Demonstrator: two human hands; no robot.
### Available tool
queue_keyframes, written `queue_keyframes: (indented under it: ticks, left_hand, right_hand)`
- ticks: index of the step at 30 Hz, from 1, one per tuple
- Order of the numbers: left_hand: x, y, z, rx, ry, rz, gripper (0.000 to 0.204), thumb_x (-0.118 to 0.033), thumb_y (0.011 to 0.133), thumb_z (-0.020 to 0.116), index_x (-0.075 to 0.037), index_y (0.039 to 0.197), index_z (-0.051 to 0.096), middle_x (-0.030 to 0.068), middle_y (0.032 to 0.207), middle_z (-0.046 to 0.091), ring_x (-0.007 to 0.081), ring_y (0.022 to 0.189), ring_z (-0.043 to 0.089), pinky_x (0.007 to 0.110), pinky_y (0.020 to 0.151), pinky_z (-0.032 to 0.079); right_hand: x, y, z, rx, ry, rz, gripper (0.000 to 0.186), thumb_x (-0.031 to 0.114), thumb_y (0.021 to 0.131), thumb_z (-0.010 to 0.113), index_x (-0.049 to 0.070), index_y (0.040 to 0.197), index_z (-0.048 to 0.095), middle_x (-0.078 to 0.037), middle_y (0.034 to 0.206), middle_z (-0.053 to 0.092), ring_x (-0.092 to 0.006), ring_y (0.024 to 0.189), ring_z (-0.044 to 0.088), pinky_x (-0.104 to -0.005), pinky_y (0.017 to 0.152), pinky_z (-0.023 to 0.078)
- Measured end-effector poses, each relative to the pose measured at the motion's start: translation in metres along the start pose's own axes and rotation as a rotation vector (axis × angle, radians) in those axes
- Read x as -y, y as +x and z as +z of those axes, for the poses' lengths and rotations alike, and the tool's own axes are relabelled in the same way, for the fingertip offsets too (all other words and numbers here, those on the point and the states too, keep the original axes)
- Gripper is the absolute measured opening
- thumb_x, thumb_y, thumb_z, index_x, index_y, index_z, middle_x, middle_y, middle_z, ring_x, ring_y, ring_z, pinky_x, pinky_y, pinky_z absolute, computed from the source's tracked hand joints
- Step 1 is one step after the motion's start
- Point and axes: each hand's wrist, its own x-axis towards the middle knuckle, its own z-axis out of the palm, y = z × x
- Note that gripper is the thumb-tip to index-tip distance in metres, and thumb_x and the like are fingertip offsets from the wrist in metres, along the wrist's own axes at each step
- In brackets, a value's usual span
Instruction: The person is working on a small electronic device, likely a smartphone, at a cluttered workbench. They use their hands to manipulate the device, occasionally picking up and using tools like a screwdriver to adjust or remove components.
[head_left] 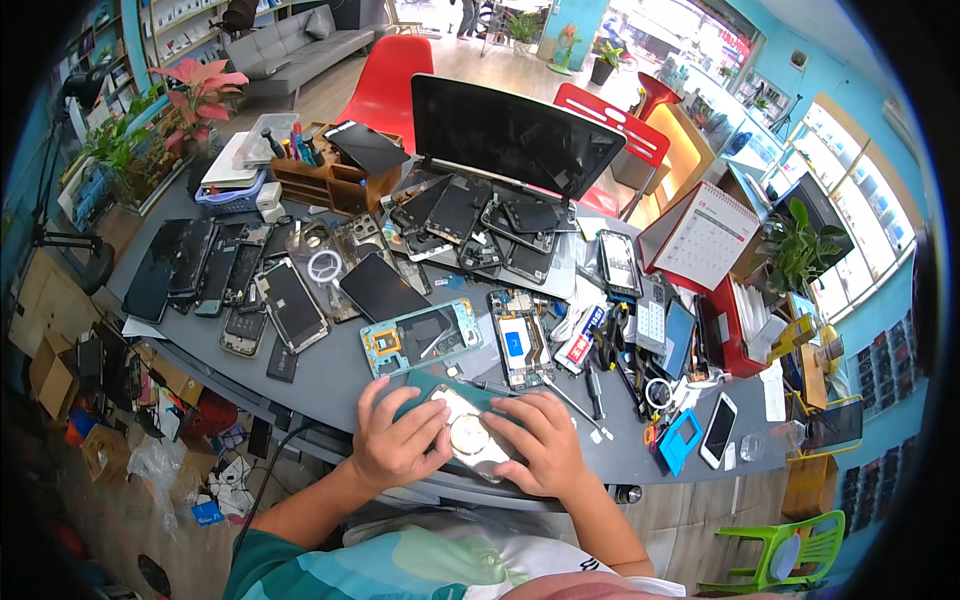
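At the desk's near edge, a pale phone housing (470,436) with a round disc in its middle lies tilted between my two hands. My left hand (400,440) grips its left side with bent fingers. On the opposite side, my right hand (540,440) presses its fingers along the edge. A dark green mat (425,383) shows partly under them. Just beyond lies a teal phone frame (423,338) with a thin tool across it. To its right is an opened phone (520,338) with its battery and boards bare. A screwdriver (485,384) rests beside my fingers.
Phone screens and parts (292,305) cover the left of the grey desk (330,375). A monitor (515,135) stands at the back, with a wooden organizer (335,185) beside it. Rightward are tools (597,392), a white phone (719,430), a calendar (700,230) and a red file box (735,325).
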Motion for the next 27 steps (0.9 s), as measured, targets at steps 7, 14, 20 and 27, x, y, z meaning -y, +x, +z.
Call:
queue_keyframes:
  ticks: [7,14,20,27]
  left_hand:
    - [-0.0010,0.0011,-0.0023,-0.002,0.010,0.000,0.026,-0.020,0.087,0.089,-0.010,0.111,0.093,-0.0009,0.124,0.087,0.0303,0.121,0.073,0.064,0.126,0.046]
    - [-0.0019,0.0017,-0.0030,0.009,-0.002,0.006,0.026,-0.019,0.087,0.089,-0.010,0.110,0.093,-0.0009,0.123,0.087,0.0300,0.122,0.072,0.064,0.125,0.047]
    - [-0.0009,0.0011,-0.0024,0.006,0.005,0.023,0.025,-0.018,0.087,0.089,-0.010,0.110,0.092,-0.0009,0.125,0.086,0.0297,0.122,0.072,0.064,0.124,0.048]
    - [0.0004,0.0044,-0.0049,0.012,0.014,0.053,0.027,-0.021,0.090,0.090,-0.010,0.115,0.092,0.0003,0.126,0.086,0.0277,0.120,0.074,0.059,0.122,0.053]
  right_hand:
    - [0.0004,0.0001,-0.0003,0.003,0.007,-0.007,0.071,0.059,0.104,0.080,0.004,0.148,0.078,-0.018,0.152,0.074,-0.0408,0.131,0.069,-0.0591,0.117,0.055]
    - [-0.0001,0.0017,-0.0025,0.055,0.011,-0.004,0.074,0.062,0.104,0.079,0.004,0.150,0.078,-0.016,0.157,0.074,-0.0396,0.137,0.069,-0.0597,0.123,0.052]
    - [0.0034,0.0038,0.0012,0.153,-0.014,-0.028,0.091,0.078,0.103,0.073,0.004,0.156,0.077,-0.011,0.166,0.072,-0.0395,0.151,0.066,-0.0625,0.132,0.046]
    - [0.0013,0.0016,0.0025,0.148,0.016,-0.031,0.095,0.082,0.103,0.070,0.003,0.155,0.077,-0.011,0.164,0.074,-0.0388,0.150,0.067,-0.0637,0.132,0.045]
